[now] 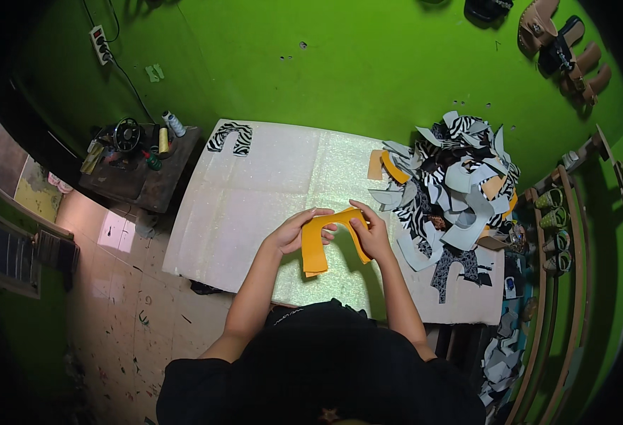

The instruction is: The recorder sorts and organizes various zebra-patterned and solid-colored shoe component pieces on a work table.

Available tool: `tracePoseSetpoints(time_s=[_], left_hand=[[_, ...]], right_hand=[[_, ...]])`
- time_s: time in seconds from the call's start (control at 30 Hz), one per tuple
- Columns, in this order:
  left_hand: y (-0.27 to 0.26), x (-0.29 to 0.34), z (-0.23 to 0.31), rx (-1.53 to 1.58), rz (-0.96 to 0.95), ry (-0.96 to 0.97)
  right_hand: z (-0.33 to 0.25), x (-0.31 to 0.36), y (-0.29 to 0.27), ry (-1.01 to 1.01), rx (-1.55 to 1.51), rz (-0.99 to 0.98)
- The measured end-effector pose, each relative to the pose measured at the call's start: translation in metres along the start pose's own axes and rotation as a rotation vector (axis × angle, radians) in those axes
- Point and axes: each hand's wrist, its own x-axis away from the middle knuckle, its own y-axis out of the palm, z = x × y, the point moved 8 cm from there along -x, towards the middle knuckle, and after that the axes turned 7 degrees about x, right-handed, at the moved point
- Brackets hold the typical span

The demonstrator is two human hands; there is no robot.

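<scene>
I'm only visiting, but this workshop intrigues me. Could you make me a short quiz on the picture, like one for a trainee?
1. Multiple choice: What colour is the arched material held by the left hand and the right hand?
A) Green
B) Yellow-orange
C) Black

2. True or false: Some zebra-striped material lies near the far left corner of the pale work surface.

3. Fill in the blank: From the person's viewpoint, the heap of scraps is to the ____ of both hands.

Key: 1. B; 2. True; 3. right.
</scene>
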Motion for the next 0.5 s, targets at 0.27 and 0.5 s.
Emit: tracePoseSetpoints(time_s=[0.27,0.5], left_hand=[[-0.032,0.024,0.029,-0.190,0.047,-0.044],[-0.068,0.046,0.050,-0.233,0.078,-0.065]], right_hand=[[-0.001,-0.009,0.050,0.094,0.116,-0.018],[0.026,-0.023,0.099,0.236,-0.001,-0.084]])
